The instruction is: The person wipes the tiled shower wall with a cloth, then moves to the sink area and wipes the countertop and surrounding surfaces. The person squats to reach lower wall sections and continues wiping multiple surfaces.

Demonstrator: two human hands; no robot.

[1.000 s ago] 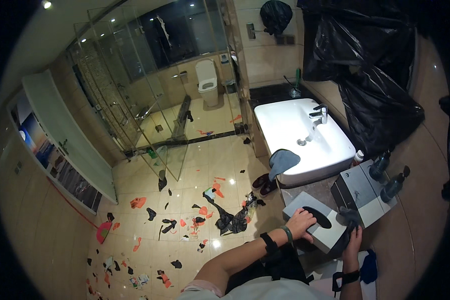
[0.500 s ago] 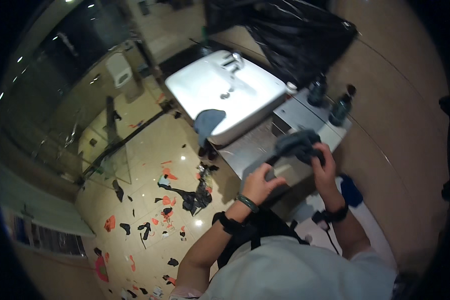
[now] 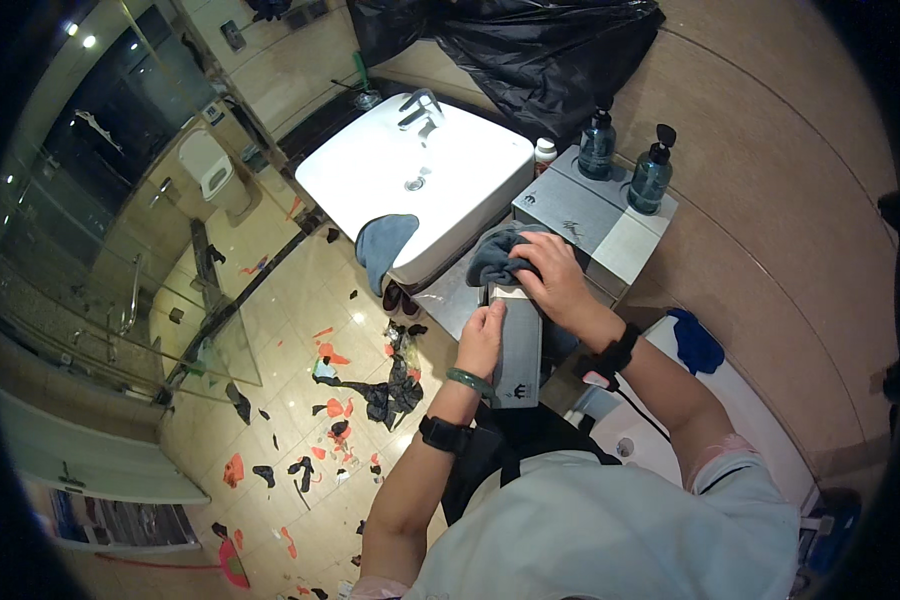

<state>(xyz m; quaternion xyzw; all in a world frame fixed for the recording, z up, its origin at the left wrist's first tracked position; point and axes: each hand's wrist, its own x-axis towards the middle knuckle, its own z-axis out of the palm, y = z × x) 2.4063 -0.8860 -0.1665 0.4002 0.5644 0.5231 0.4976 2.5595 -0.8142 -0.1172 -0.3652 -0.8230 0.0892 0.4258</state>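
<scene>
Right hand (image 3: 555,285) closed on dark cloth (image 3: 498,257), cloth at its 10 o'clock, pressed on top end of grey box (image 3: 518,345). Left hand (image 3: 482,338) clamped on box's left edge, box at its 3 o'clock. Sink (image 3: 415,180) at cloth's 11 o'clock.

Count: two dark pump bottles (image 3: 597,145) (image 3: 651,172) on the grey cabinet top, upper right, plus one small white bottle (image 3: 544,152) beside them. Two grey cloths: one (image 3: 383,245) draped over the sink rim, one (image 3: 497,257) under the right hand (image 3: 555,282). Floor scraps (image 3: 342,400) lower left: dozens probably, too small to count.
</scene>
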